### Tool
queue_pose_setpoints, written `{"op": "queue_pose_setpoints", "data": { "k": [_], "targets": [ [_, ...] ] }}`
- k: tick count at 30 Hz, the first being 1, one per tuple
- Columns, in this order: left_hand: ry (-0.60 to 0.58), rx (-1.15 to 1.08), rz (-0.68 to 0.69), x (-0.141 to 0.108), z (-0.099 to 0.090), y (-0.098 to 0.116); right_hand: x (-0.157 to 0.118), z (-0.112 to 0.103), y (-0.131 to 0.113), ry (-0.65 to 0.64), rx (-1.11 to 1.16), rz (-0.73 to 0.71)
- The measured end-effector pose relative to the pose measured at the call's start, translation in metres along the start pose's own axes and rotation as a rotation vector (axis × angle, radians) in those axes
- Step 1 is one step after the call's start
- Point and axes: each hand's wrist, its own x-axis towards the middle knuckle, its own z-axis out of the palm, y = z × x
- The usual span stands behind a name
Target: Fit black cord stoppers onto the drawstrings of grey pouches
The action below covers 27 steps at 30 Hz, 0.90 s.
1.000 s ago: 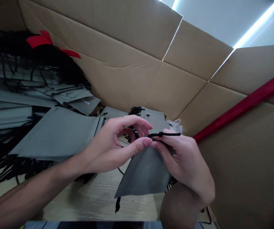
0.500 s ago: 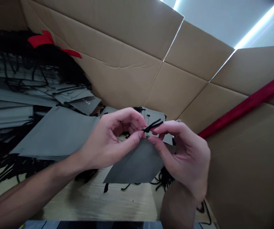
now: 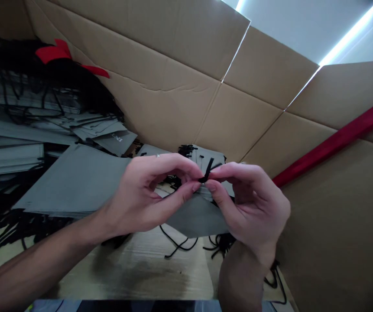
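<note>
Several cardboard panels (image 3: 160, 56), cropped at the frame edges | gray pouch stack (image 3: 72, 182), partly behind the left forearm (image 3: 66, 253) | left hand (image 3: 137, 197), thumb and finger clamped on black cord (image 3: 208, 170) | right hand (image 3: 254, 206), fingertips against it — grip unclear | gray pouch (image 3: 199, 221), just below both hands, upper edge hidden | black cord's lower end — lost between fingertips

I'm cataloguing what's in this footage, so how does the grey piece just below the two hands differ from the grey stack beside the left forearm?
The grey piece looks like a single item; the grey stack shows several layered edges.
The grey piece is partly hidden by the left hand and right hand; the grey stack lies farther left.
The grey stack fills more of the picture than the grey piece.
Both look flat.
</note>
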Motion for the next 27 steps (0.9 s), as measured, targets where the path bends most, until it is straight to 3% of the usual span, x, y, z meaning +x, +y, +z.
{"op": "queue_pose_setpoints", "data": {
  "k": [7,11,20,27],
  "targets": [
    [-0.021,0.121,0.061,0.001,-0.004,0.001,0.001,-0.001,-0.006,-0.056,-0.102,-0.111],
    [-0.024,0.224,0.146,0.001,-0.005,0.001,0.0,-0.005,-0.013,-0.101,-0.17,-0.084],
    [-0.09,0.205,0.279,-0.007,0.017,-0.002,-0.002,-0.035,-0.026,-0.231,-0.258,-0.051],
    [-0.108,0.26,0.374,-0.012,0.018,-0.003,-0.003,-0.042,-0.03,-0.293,-0.278,-0.08]
  ]
}}
